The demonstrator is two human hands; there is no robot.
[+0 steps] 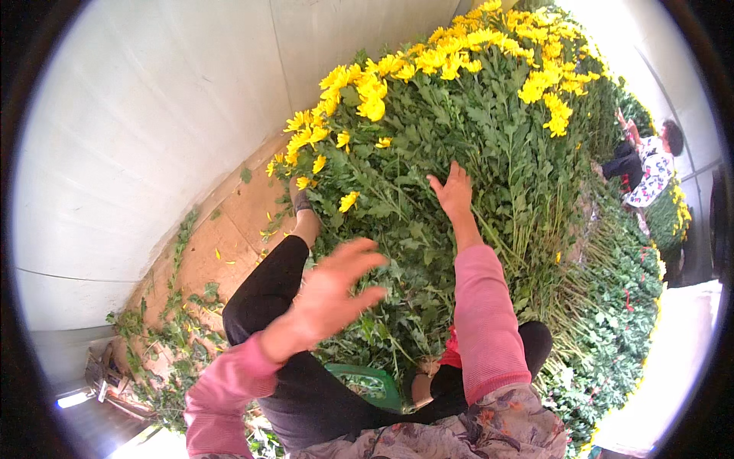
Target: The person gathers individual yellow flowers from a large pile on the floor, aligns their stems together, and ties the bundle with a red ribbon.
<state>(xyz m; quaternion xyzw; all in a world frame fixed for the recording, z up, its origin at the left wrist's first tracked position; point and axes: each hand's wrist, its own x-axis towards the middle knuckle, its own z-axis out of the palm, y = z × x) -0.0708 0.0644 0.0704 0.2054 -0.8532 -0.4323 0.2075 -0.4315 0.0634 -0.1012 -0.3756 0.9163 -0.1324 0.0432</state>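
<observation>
A large heap of cut yellow chrysanthemums (371, 99) lies in front of me, blooms toward the far side and green leafy stems (527, 222) toward me and to the right. My right hand (456, 193) reaches out over the leaves, thumb apart from the fingers, with nothing visible in it. Whether it touches the leaves I cannot tell. Above my left knee hovers my left hand (327, 294), smeared by motion; its fingers are stretched out and no object shows in them.
Below my hands, between my legs, is a green plastic object (367, 385). Loose leaves and petals litter the brown floor (229, 222) beside a pale wall (160, 130). At the far right another person (650, 170) sits among more flower bundles (615, 329).
</observation>
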